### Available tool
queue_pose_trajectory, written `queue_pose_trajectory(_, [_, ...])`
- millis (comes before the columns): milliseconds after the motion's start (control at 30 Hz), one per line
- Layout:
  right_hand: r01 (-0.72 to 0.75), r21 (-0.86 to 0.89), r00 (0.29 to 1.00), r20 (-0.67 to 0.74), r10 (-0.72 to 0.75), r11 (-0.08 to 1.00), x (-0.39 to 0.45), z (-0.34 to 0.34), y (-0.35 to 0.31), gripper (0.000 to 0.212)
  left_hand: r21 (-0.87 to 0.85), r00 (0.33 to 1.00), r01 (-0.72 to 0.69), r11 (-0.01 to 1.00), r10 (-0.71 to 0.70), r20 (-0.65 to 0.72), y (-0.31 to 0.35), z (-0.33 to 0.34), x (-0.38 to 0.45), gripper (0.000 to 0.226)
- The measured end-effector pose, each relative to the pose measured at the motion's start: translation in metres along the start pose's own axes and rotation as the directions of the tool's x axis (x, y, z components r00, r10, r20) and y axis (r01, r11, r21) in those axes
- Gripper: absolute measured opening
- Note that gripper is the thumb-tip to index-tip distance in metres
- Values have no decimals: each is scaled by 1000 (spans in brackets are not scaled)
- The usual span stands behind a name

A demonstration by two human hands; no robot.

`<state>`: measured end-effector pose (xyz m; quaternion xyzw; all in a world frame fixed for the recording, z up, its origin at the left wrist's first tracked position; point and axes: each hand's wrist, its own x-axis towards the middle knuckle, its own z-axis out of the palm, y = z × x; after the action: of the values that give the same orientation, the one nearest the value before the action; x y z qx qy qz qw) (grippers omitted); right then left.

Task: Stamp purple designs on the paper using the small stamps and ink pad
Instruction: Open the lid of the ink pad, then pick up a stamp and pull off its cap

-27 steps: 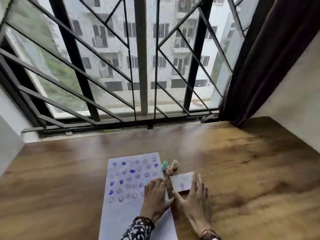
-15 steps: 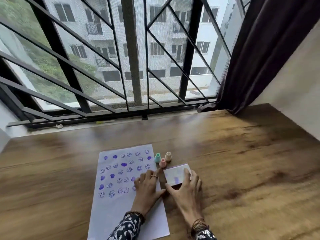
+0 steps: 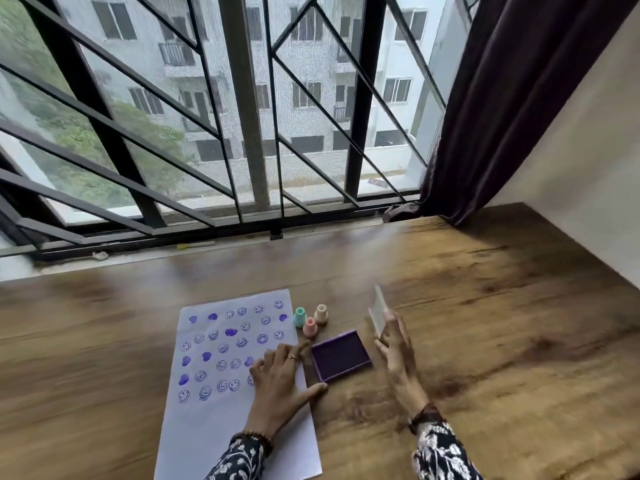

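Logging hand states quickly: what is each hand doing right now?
Left hand: open, holding nothing, resting on the white stamped paper sheet beside the purple square ink pad.
Right hand: closed on the clear ink pad lid.

A home, most likely an apartment room several floors up. A wide wooden table (image 3: 485, 341) sits pushed against a large window (image 3: 242, 116) fitted with black metal security bars (image 3: 356, 98) in a diagonal pattern. Through the glass stands a pale multi-storey residential block (image 3: 311, 81) with balconies, plus green trees (image 3: 145, 140) to the left. A dark purple curtain (image 3: 502, 98) hangs drawn to the right side, next to a plain cream wall (image 3: 588, 150). Craft supplies on the table suggest a hobby corner.
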<state>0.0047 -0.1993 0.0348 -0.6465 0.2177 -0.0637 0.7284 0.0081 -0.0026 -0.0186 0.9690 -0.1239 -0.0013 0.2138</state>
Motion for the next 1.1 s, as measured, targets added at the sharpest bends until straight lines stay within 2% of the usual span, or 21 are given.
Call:
queue_pose_trajectory(100, [-62,104,998,22,60,993,24,-4,-7,46,-46,1000,-4,999,3,-26,2,-1,-1,86])
queue_pose_trajectory(233, [-143,97,973,-170,158,985,48,-2,-10,15,-66,996,-27,997,21,-85,1,1,-2,77])
queue_pose_trajectory(333, [-109,-143,960,-270,67,984,60,-7,-2,14,-41,991,-49,998,44,-126,3,1,-3,71])
queue_pose_trajectory(400, [-105,-268,958,-285,25,958,62,-10,2,16,-61,996,-28,998,23,-84,4,-1,-2,74])
queue_pose_trajectory(533, [-99,-592,964,-257,-71,800,56,-5,4,29,-46,1000,-7,999,7,6,2,-4,-3,71])
queue_pose_trajectory(600, [-79,-670,960,-250,-125,738,51,-2,2,43,-63,1000,3,998,-1,26,4,-5,-3,71])
queue_pose_trajectory(667, [-70,-680,959,-246,-138,730,42,6,-3,58,-74,1000,1,997,1,27,6,-7,-3,72])
queue_pose_trajectory(733, [37,-745,955,-170,-243,667,31,18,-5,50,-86,1000,4,996,-2,24,5,-7,-2,72])
queue_pose_trajectory(833, [377,-762,895,154,-418,526,11,44,-6,24,-103,1000,6,995,-3,27,4,-6,-3,73])
queue_pose_trajectory(900, [507,-747,843,328,-426,430,4,63,-2,21,-114,999,-2,993,6,36,3,-6,-3,73])
queue_pose_trajectory(1033, [505,-807,848,399,-348,305,-2,83,4,21,-218,998,-5,976,17,55,1,-10,0,75])
queue_pose_trajectory(1100, [507,-808,847,403,-347,299,-5,84,6,18,-353,999,51,934,-49,15,2,-15,2,68])
